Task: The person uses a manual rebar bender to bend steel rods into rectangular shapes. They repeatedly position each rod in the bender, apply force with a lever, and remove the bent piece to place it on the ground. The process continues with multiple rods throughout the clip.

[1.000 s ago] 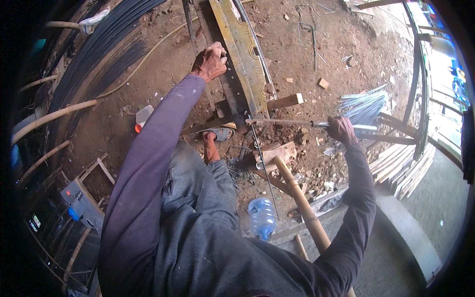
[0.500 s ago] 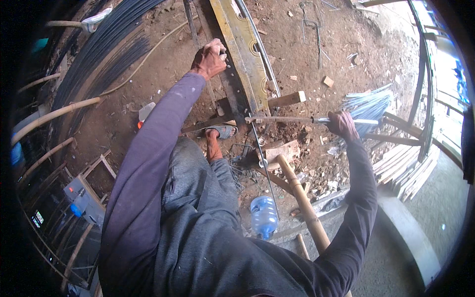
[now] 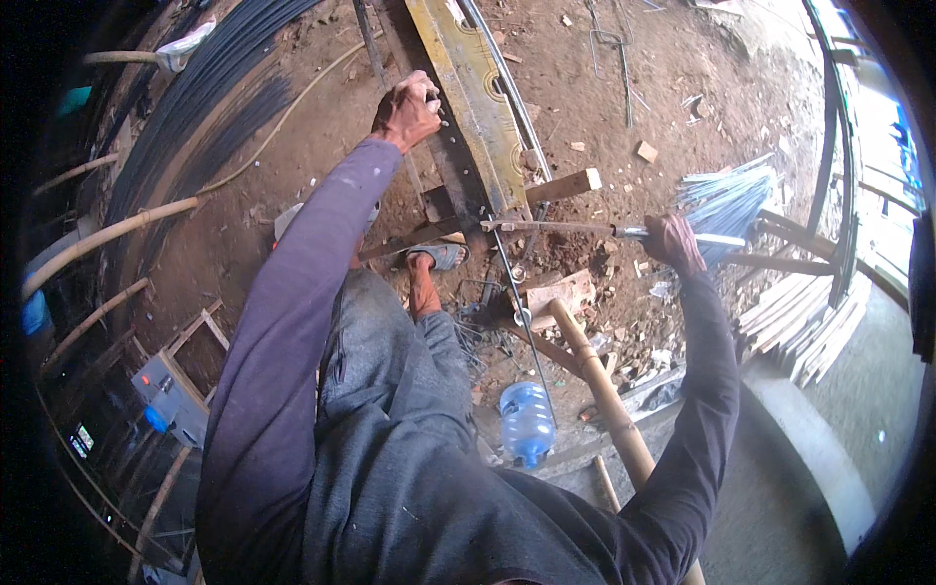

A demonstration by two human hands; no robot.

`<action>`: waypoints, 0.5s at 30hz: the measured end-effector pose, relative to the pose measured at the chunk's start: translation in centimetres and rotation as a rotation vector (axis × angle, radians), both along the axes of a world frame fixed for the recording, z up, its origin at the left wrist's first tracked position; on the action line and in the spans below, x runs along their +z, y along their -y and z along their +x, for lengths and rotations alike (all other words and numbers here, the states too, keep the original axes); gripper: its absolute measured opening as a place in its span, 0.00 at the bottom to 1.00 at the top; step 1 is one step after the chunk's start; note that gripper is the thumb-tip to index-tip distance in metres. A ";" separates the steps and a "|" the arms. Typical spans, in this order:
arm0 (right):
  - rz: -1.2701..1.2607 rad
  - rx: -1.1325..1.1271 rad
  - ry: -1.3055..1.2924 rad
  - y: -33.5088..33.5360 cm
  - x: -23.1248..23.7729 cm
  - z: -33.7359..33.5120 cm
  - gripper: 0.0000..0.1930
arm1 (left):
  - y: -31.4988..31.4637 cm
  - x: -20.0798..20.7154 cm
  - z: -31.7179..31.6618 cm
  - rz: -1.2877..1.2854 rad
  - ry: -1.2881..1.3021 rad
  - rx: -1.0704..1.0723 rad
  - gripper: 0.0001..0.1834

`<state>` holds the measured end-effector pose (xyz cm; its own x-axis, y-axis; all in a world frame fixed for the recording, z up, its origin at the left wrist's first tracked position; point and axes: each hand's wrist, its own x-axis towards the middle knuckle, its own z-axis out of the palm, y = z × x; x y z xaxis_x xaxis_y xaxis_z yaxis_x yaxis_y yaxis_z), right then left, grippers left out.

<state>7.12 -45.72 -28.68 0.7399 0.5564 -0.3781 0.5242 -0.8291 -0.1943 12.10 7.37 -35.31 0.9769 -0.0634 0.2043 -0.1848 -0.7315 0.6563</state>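
Observation:
My left hand is closed in a fist on a long dark wooden beam; what its fingers hold is hidden. A yellow patterned board lies along the beam's right side. My right hand grips the handle of a long rebar bending bar, held out to the right. The bar's far tip meets a thin steel rod at the beam's near end. From there the rod slants down past a blue water bottle.
A wooden crosspiece juts right from the beam, and a bamboo pole slants below. Bundled wires and stacked wooden strips lie at right. Long dark rods curve along the left. My sandalled foot stands near the beam.
The view has shifted slightly, so the beam and ground sit a little higher. The bending bar has tilted slightly, its handle end lower relative to its tip. Both hands keep their closed holds.

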 end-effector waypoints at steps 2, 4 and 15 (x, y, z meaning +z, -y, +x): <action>0.042 -0.024 -0.005 0.0 0.0 -1.0 0.07 | -0.1 -0.1 0.0 0.049 -0.003 0.020 0.08; 0.039 -0.026 0.033 0.1 -0.3 -1.8 0.06 | 0.0 -0.1 -0.1 0.049 -0.011 0.027 0.08; 0.037 -0.147 0.017 -0.2 -0.9 -4.1 0.07 | 0.1 0.9 -0.3 0.139 0.044 -0.011 0.06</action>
<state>3.03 -45.56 -29.58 0.8206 0.4553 -0.3455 0.4015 -0.8894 -0.2183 11.79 7.23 -34.38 0.9662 -0.1044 0.2355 -0.2194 -0.8128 0.5397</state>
